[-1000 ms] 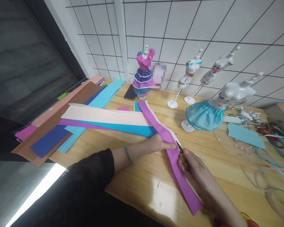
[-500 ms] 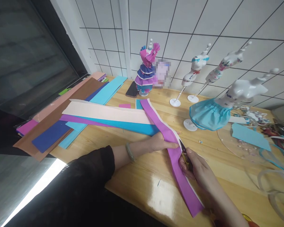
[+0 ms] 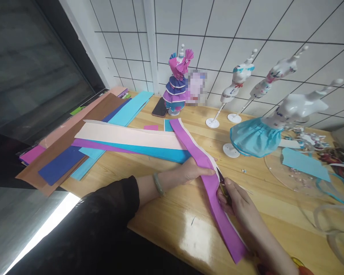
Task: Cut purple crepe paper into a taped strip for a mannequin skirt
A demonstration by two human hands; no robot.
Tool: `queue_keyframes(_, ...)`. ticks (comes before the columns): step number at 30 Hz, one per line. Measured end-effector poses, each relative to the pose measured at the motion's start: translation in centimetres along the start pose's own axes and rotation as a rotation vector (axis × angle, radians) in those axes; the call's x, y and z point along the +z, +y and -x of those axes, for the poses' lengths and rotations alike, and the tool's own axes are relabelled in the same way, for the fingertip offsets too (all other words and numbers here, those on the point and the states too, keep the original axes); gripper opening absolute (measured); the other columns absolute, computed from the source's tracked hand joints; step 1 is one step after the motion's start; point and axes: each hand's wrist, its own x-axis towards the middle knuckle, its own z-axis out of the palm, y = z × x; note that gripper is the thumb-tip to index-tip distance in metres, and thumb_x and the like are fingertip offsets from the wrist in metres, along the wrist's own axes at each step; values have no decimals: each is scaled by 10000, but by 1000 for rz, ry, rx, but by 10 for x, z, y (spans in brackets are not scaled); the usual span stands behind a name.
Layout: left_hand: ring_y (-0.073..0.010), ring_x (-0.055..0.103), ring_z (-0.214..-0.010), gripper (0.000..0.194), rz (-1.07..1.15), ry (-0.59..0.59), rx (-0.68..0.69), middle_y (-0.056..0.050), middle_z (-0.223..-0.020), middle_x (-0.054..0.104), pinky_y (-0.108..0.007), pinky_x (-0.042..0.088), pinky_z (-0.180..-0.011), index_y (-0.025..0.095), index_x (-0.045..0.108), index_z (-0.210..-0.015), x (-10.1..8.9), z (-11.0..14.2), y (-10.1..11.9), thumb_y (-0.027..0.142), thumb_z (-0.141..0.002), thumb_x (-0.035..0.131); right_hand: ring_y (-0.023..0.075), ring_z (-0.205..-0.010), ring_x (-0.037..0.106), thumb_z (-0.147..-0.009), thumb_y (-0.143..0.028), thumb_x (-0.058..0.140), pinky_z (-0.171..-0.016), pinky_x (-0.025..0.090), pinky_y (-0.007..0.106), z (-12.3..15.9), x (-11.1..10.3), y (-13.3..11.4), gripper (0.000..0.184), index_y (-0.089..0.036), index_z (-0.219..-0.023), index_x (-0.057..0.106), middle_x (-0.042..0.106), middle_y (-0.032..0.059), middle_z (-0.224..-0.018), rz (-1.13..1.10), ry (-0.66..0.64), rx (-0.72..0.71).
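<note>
A long purple strip [image 3: 202, 156] with a white edge runs diagonally over the table, its top end lying on a pale pink strip [image 3: 132, 136]. My left hand [image 3: 193, 170] pinches the purple strip near its middle, thumb on top and fingers underneath. In my right hand [image 3: 237, 196] is a pair of small scissors [image 3: 224, 187] with dark blades and gold-toned parts. Their blade tips meet the strip's white edge just beside my left thumb. My right fingers partly cover the scissors and touch the lower half of the strip. Blue strips [image 3: 166, 154] lie under the pink one.
Brown, navy and light blue sheets [image 3: 136, 107] are piled at the left. At the back stand a dressed mini mannequin [image 3: 174, 89], a phone [image 3: 159, 108] and several white mannequins, one in a turquoise skirt [image 3: 255, 137]. A clear round plate [image 3: 278, 172] and ribbon coils [image 3: 332, 221] lie right.
The view has shifted very slightly. My right hand and the scissors have moved a little at the white edge; my left hand keeps its pinch on the purple strip.
</note>
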Motion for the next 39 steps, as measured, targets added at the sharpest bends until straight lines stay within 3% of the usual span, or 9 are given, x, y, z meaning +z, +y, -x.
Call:
queue_keyframes(11,-143,577,-755,507,36,-4,-46,-32,-821,634,-302,460,-737,140,631,-989,3,0,4,172,-517,811,103,-444,268,-855,-629,312,-445,230,269,-5,-2,13,479,-232,-590,357,293,-56,-517,-41,-5,-7)
queue_keyframes(39,-142,584,-734,507,86,14,-64,-19,-797,643,-324,449,-753,133,644,-943,7,2,6,176,-472,828,106,-464,278,-871,-595,316,-462,242,265,-9,-2,18,465,-226,-591,355,307,-58,-535,25,49,-36)
